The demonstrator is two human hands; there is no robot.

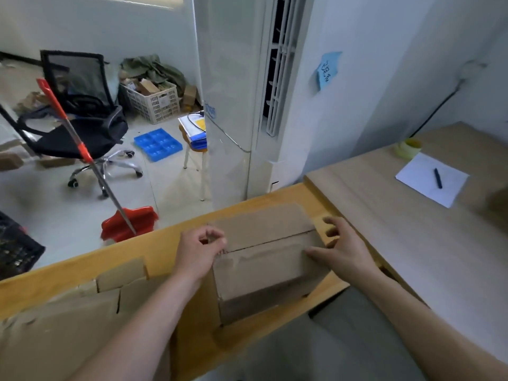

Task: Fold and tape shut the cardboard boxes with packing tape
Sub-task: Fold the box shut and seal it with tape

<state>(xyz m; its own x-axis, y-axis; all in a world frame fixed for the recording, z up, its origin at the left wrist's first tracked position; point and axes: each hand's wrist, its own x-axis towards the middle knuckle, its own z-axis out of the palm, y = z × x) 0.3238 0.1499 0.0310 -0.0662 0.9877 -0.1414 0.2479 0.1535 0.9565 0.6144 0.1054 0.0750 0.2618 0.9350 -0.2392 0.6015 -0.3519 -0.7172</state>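
Head view: small cardboard box (264,259), flaps folded shut. Left hand (200,251) pinching left edge; right hand (341,251) spread against right side. Likely light, stiff, crushable; best held at corners.

Pale walls, grey floor (170,185), black office chair (82,116), wooden desks (384,215).

both bare forearms reach forward from the lower edge of view. the left hand (199,250) has its fingers curled in, fingertips pinched together. the right hand (339,247) lies spread, fingers fairly straight, thumb out.
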